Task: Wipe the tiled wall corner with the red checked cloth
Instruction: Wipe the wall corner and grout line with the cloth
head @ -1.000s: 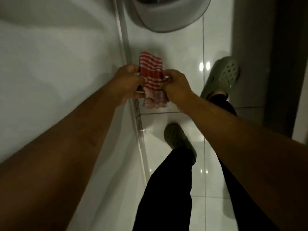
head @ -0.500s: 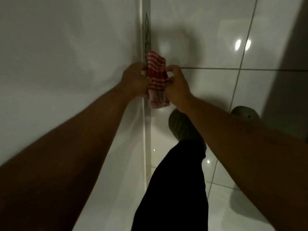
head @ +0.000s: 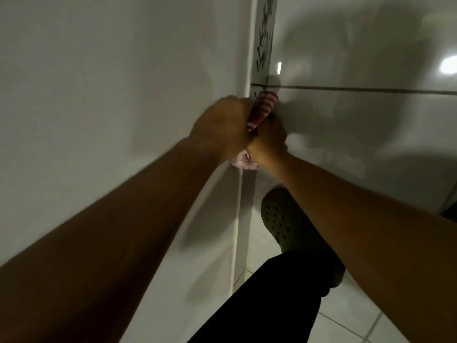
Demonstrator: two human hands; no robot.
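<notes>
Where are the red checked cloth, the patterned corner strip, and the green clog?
red checked cloth [head: 265, 103], head view, on the striped top end above the hands.
patterned corner strip [head: 264, 38], head view, on its marked face above the grout line.
green clog [head: 278, 216], head view, on the perforated toe.

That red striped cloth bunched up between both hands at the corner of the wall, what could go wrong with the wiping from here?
The cloth is squeezed into a tight roll between the left hand and right hand, so little fabric may meet the patterned corner strip. Its loose tail hangs below the hands and might drag or slip free. The floor tiles look glossy, so the foot in the green clog could slide while leaning in.
</notes>
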